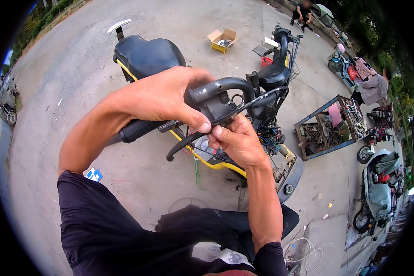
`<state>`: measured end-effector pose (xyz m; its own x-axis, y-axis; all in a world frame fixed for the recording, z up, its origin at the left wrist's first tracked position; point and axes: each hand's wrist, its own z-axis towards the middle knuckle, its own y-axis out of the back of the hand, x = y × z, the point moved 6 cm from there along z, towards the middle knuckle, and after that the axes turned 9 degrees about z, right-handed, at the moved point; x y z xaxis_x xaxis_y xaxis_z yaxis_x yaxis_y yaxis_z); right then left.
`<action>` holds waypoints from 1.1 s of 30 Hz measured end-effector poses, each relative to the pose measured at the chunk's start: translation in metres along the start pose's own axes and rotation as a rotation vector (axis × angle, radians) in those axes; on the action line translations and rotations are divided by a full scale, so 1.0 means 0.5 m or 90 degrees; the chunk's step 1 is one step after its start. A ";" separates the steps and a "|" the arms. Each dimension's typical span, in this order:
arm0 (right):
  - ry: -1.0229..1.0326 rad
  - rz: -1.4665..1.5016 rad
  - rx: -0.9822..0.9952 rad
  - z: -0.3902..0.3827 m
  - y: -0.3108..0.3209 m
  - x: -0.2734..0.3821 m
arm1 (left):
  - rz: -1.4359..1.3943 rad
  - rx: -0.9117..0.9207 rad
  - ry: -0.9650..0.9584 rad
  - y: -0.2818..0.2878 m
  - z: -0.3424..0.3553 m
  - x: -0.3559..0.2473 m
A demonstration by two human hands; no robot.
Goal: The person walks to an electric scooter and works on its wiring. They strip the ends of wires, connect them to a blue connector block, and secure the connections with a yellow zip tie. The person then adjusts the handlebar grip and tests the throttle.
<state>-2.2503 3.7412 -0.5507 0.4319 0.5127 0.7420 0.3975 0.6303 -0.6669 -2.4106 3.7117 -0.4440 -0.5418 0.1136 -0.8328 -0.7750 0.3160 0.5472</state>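
Note:
In front of me stands an electric scooter with a black seat (149, 55) and a yellow frame (216, 164). Its front wiring (267, 137) is exposed. My left hand (165, 94) wraps over the black handlebar (232, 83) by the brake lever bracket (216, 108), its thumb pressing down near the lever's root. From below, my right hand (239, 142) pinches the pivot end of the black brake lever (181, 145); any small part between those fingertips is hidden. A black handlebar grip (135, 130) sticks out under my left wrist.
An open cardboard box (223, 40) and a red basin (266, 61) lie beyond the scooter. To the right is a metal-framed bin (324, 126) of tools and scrap. Parked scooters (379, 184) line the right side, and a pale hose (312, 253) coils on the ground. Another person (302, 14) sits far back.

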 end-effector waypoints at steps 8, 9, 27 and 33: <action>-0.008 -0.058 -0.031 0.006 -0.009 0.008 | 0.053 -0.029 -0.021 0.008 -0.001 0.003; -0.015 -0.077 -0.038 0.001 -0.013 0.013 | 0.052 -0.027 -0.020 0.008 -0.001 0.003; 0.034 -0.147 -0.211 -0.015 -0.127 0.057 | -0.082 0.016 -0.029 0.001 0.014 0.006; 0.038 -0.194 -0.167 -0.009 -0.120 0.055 | -0.112 0.016 0.045 0.002 0.006 0.005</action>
<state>-2.2585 3.7150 -0.4904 0.3061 0.2857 0.9081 0.7042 0.5740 -0.4180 -2.4117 3.7150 -0.4458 -0.4206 -0.0122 -0.9072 -0.8521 0.3485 0.3904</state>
